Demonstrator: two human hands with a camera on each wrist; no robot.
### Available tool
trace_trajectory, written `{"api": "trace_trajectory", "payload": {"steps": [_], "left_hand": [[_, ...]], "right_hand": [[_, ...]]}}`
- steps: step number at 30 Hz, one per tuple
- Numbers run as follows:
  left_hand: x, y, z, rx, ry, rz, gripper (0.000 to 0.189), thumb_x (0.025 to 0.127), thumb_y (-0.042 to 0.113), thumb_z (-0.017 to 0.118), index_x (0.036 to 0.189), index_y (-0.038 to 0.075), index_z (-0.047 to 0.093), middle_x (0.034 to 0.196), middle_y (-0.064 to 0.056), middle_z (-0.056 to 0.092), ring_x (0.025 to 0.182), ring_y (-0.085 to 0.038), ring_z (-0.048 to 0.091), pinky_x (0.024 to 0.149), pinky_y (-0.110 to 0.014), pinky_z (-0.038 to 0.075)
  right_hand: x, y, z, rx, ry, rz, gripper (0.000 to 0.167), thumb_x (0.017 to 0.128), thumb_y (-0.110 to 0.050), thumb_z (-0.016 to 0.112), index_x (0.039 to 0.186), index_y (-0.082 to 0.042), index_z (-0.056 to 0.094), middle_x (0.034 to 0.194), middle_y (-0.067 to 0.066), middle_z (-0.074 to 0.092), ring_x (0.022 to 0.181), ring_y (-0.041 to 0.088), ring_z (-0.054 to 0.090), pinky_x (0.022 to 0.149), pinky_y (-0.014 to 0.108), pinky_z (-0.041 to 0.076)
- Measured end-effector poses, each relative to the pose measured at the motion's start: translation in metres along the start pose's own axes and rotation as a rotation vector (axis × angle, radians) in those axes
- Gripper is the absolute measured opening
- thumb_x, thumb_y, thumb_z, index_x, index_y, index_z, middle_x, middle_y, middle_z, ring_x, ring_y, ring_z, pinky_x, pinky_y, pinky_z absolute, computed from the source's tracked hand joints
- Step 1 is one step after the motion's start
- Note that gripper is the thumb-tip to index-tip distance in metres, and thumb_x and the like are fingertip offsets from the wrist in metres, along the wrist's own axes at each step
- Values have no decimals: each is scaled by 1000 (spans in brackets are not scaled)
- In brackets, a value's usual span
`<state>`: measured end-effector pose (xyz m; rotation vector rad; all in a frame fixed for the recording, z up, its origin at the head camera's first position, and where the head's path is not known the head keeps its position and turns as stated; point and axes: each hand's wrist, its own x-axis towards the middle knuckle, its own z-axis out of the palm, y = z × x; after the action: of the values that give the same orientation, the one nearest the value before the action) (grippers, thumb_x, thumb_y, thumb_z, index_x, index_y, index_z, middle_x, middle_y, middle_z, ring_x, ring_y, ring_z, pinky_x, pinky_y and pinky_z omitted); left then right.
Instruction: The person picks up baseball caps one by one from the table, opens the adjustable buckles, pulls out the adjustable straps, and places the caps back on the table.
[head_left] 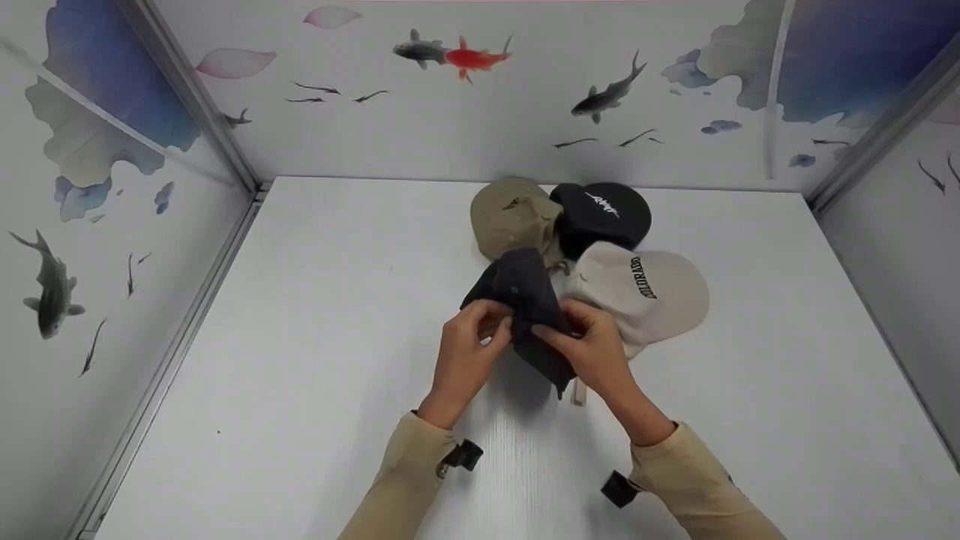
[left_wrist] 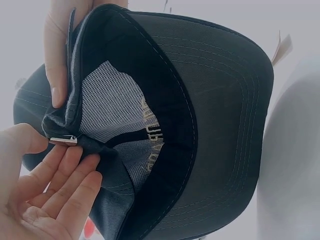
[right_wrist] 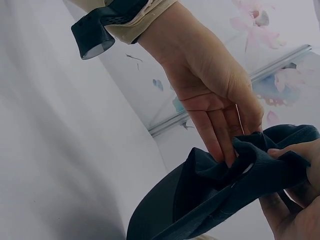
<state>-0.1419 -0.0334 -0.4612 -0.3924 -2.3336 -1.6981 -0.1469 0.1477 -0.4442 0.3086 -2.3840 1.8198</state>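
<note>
A dark navy baseball cap [head_left: 521,289] is held up off the table between both hands, its underside and mesh lining [left_wrist: 112,100] facing the left wrist camera. My left hand [head_left: 469,356] pinches a small metal buckle [left_wrist: 63,140] on the cap's back strap between thumb and fingertips. With thumb and fingers, my right hand [head_left: 596,352] grips the cap's back edge on the other side. In the right wrist view, the brim [right_wrist: 155,205] slants downward below the left hand [right_wrist: 215,100]. Part of the strap is hidden by the fingers.
Behind the held cap lie an olive cap [head_left: 510,217], a black cap [head_left: 607,214] and a cream cap [head_left: 645,296] on the white table [head_left: 315,322]. Walls painted with fish [head_left: 476,58] enclose the table at the back and sides.
</note>
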Motion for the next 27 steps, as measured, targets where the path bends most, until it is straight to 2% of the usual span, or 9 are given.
{"api": "trace_trajectory", "payload": {"steps": [14, 27], "left_hand": [[0, 0, 0, 19, 5, 23, 10, 97, 7, 62, 104, 5, 68, 103, -9, 69, 97, -16, 71, 87, -26, 59], [2, 0, 0, 28, -11, 0, 11, 98, 9, 61, 105, 6, 68, 103, -9, 69, 96, -16, 71, 86, -25, 59]], "right_hand": [[0, 0, -1, -8, -3, 5, 8, 83, -4, 80, 88, -5, 74, 77, 10, 69, 67, 8, 61, 63, 20, 50], [1, 2, 0, 29, -4, 2, 11, 81, 0, 79, 90, -5, 75, 78, 13, 72, 69, 7, 65, 65, 20, 53]]}}
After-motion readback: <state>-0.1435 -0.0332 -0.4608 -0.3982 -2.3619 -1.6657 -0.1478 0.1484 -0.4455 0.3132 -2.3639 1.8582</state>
